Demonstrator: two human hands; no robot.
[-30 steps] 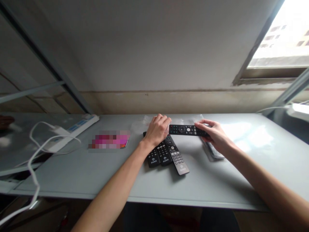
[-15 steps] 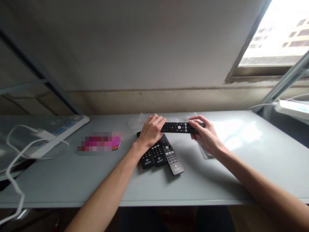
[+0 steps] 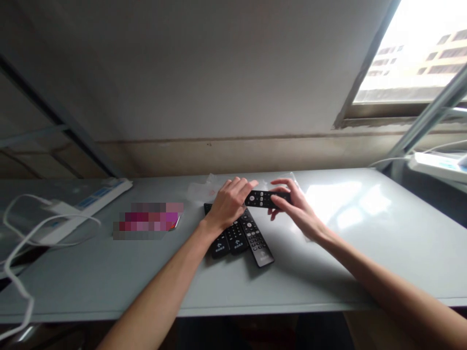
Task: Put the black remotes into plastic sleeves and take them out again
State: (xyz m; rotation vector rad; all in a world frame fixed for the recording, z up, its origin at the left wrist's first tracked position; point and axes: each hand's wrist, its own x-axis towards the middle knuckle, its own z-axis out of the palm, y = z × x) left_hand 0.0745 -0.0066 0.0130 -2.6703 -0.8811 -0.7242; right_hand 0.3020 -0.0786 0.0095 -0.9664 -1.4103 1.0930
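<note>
A black remote control [image 3: 268,199] is held sideways above the desk between both hands. My left hand [image 3: 231,201] wraps round its left end, which is hidden under the fingers. At the remote's right part is my right hand [image 3: 292,201], its thumb on the button side and its fingers behind. Beneath and in front of my left hand, three more remotes lie side by side on the desk: a black one [image 3: 220,247] at left, another black one [image 3: 237,238] in the middle, and one with a grey lower end [image 3: 260,245] at right.
Clear plastic wrapping [image 3: 199,190] lies behind my left hand. A pixelated pink and purple item [image 3: 149,221] is on the grey desk [image 3: 146,282]. White power strips [image 3: 87,209] with cables stand at the left and, as another strip [image 3: 438,165], at the right.
My right hand has moved left along the held remote, closer to my left hand. Less of the remote shows between the hands. The view has shifted slightly.
</note>
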